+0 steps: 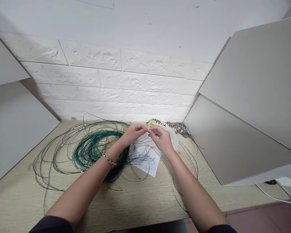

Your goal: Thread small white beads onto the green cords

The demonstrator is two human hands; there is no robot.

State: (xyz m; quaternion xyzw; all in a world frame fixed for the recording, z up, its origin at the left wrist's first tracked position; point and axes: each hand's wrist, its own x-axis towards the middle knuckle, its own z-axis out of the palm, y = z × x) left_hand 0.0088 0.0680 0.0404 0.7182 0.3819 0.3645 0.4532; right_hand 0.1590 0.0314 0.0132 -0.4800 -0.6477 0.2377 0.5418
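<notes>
My left hand [135, 133] and my right hand [160, 137] meet over the table, both closed in a pinch with fingertips almost touching. Between them is a small pale piece [148, 130], like a wire connector; its exact shape is too small to tell. A large coil of green and black wires [87, 149] lies under and beside my left forearm. Loose wire ends fan out beneath my hands, across a sheet of paper with handwriting [150, 167]. A white plastic bag [173, 137] with printed letters lies behind and under my right hand.
A heap of small metallic bits [181, 128] sits at the back right against the wall. Grey panels stand left [16, 126] and right [242, 139]. A few single wires [195, 161] curve near my right forearm. White cables [271, 195] hang at the far right edge.
</notes>
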